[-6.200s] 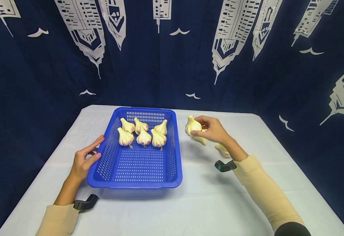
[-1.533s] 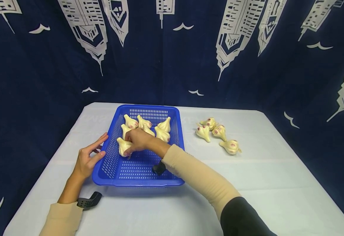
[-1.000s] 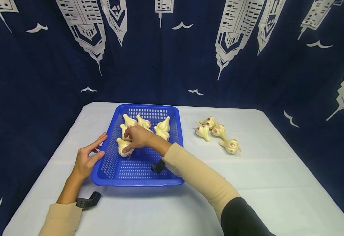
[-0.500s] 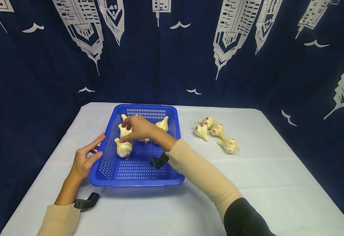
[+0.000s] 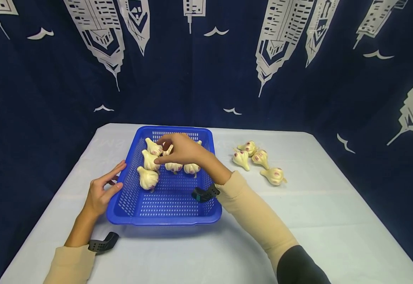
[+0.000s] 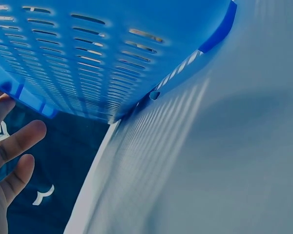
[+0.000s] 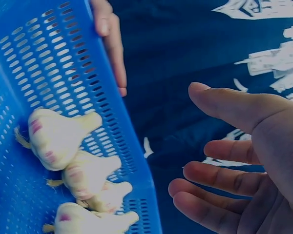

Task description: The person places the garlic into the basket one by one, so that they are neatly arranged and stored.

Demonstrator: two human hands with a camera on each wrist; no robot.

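My left hand [image 5: 100, 193] rests against the left rim of a blue perforated plastic basket [image 5: 164, 220], its fingers loosely extended; in the left wrist view several fingertips [image 6: 31, 131] sit beside the basket wall. Over the basket, my right hand [image 5: 183, 150] is raised with fingers spread and relaxed, nothing in it. It partly hides the garlic bulbs in the back rows. A garlic bulb [image 5: 147, 178] lies in front of another bulb [image 5: 150, 161] along the left side. The right wrist view shows the empty right hand [image 7: 244, 161] apart from the bulbs [image 7: 58, 139].
Several more garlic bulbs [image 5: 260, 158] lie in a loose group on the white tablecloth [image 5: 320, 197], right of the basket. A dark blue curtain [image 5: 206, 79] with white building prints hangs behind the table.
Since the oldest frame, more bulbs have come into the basket, including the front left one. My right hand has let go of it, lifted, and moved back and right. The left hand stays.
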